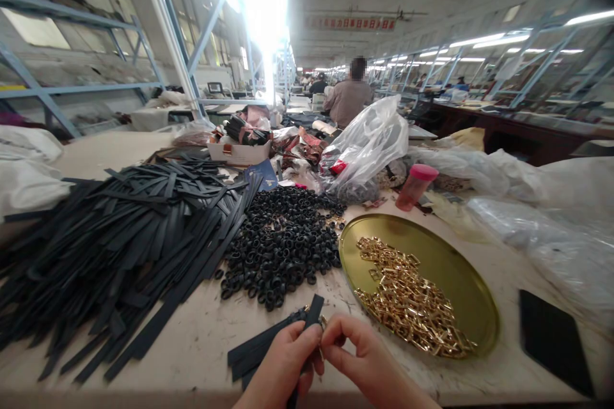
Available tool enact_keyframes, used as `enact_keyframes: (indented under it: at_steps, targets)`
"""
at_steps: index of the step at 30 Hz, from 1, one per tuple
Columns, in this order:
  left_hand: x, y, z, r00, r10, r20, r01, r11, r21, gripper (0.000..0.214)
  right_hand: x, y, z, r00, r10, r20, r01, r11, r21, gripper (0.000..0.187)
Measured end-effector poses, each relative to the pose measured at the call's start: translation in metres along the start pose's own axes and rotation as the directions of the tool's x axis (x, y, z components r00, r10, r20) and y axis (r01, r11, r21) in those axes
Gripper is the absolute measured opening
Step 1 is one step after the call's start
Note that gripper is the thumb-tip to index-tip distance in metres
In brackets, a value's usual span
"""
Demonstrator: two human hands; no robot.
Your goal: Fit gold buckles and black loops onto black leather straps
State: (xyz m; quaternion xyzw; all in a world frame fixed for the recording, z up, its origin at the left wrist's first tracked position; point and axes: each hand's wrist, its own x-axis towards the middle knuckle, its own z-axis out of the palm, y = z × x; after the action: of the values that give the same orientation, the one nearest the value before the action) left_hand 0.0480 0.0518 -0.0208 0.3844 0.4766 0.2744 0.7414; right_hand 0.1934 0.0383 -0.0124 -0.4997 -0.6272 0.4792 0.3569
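Note:
Low in the middle of the head view, my left hand is closed round a black strap, whose end sticks up past the thumb. My right hand meets it there, thumb and forefinger pinched on a small gold buckle at the strap, mostly hidden by the fingers. Under and left of my left hand lie several black straps, with bits of metal at their far ends. A heap of black loops sits beyond my hands. To the right, a gold oval tray bears a pile of gold buckles.
Loose black strips cover the table's left side. A black flat pad lies at the right. Behind the tray stand a pink-lidded jar and a clear plastic bag. A box sits farther back; a person is beyond it.

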Motion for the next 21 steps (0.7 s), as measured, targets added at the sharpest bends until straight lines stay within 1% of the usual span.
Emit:
enact_keyframes:
  at_steps: [3,5,7,9,11,14,16,19,20,21]
  targets:
    - [-0.004,0.0,0.0,0.999,-0.03,0.022,0.029,0.999,0.045,0.037,-0.007,0.0,0.003,0.998,-0.055,0.005,0.055,0.998,-0.035,0.017]
    - [-0.006,-0.001,0.001,0.999,-0.031,0.009,0.03,0.996,0.084,0.033,-0.01,0.006,0.008,0.998,-0.039,-0.051,0.038,0.999,-0.013,0.014]
    - [-0.008,-0.003,0.003,0.999,0.015,-0.041,-0.009,0.991,0.133,0.03,-0.012,0.014,0.015,0.993,0.01,-0.12,0.004,0.994,0.112,0.014]
    - [-0.012,-0.005,0.005,0.99,0.103,-0.099,-0.082,0.977,0.197,0.028,-0.012,0.021,0.023,0.991,0.061,-0.121,-0.022,0.955,0.295,0.02]
    - [-0.018,-0.007,0.005,0.974,0.189,-0.123,-0.151,0.952,0.267,0.027,-0.012,0.023,0.03,0.99,0.097,-0.106,-0.041,0.897,0.44,0.024]
    - [-0.03,-0.01,0.001,0.953,0.291,-0.086,-0.251,0.915,0.317,0.03,-0.013,0.017,0.035,0.97,0.176,-0.168,-0.047,0.811,0.583,0.028]
    - [-0.039,-0.013,-0.005,0.952,0.302,-0.045,-0.273,0.91,0.313,0.034,-0.014,0.01,0.035,0.949,0.262,-0.178,-0.064,0.71,0.701,0.029]
    - [-0.05,-0.016,-0.013,0.964,0.264,-0.025,-0.233,0.888,0.396,0.032,-0.017,0.003,0.039,0.915,0.382,-0.129,-0.1,0.524,0.846,0.032]
    - [-0.053,-0.017,-0.014,0.963,0.269,-0.019,-0.233,0.866,0.443,0.031,-0.018,0.003,0.042,0.908,0.404,-0.111,-0.11,0.484,0.868,0.033]
    - [-0.056,-0.016,-0.016,0.959,0.284,-0.006,-0.246,0.84,0.483,0.03,-0.019,0.004,0.046,0.907,0.41,-0.092,-0.124,0.471,0.874,0.033]
